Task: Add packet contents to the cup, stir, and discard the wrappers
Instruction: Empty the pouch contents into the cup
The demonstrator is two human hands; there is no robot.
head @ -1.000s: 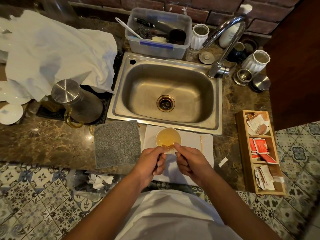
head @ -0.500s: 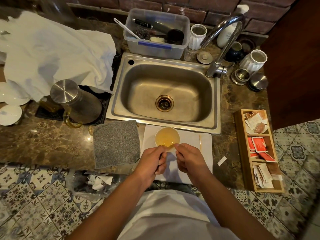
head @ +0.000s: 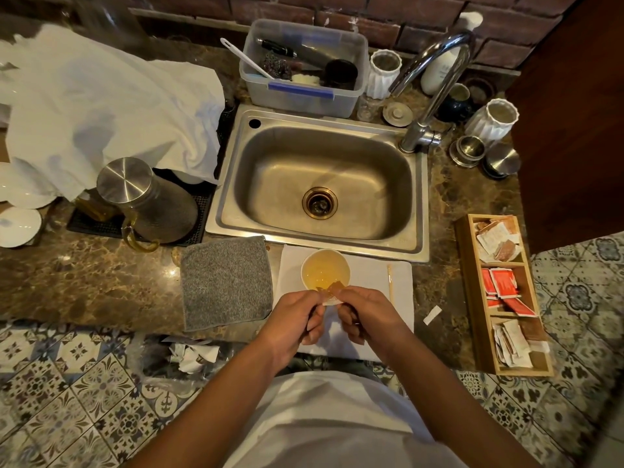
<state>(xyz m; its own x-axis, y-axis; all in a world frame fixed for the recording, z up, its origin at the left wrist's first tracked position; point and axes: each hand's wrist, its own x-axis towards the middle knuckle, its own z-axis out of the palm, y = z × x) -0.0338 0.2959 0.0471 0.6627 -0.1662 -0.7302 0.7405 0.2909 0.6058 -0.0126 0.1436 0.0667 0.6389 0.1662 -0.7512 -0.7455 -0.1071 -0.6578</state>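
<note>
A white cup (head: 325, 272) of pale yellow liquid stands on a white mat (head: 401, 292) in front of the sink. Just at its near rim, my left hand (head: 293, 319) and my right hand (head: 364, 315) both pinch a small brown packet (head: 332, 291), its top edge over the cup's near edge. A thin wooden stir stick (head: 390, 282) lies on the mat to the right of the cup. A torn white strip (head: 432, 314) lies on the counter further right.
A wooden box (head: 472, 298) of packets sits at the right. A grey cloth (head: 226, 282) lies left of the mat. The steel sink (head: 324, 184) and faucet (head: 435, 86) are behind. A metal jug (head: 148, 201) stands left. A bag with crumpled wrappers (head: 192, 356) hangs below the counter.
Both hands stayed at the cup's near rim, working the packet between the fingertips; the packet now shows more above the fingers.
</note>
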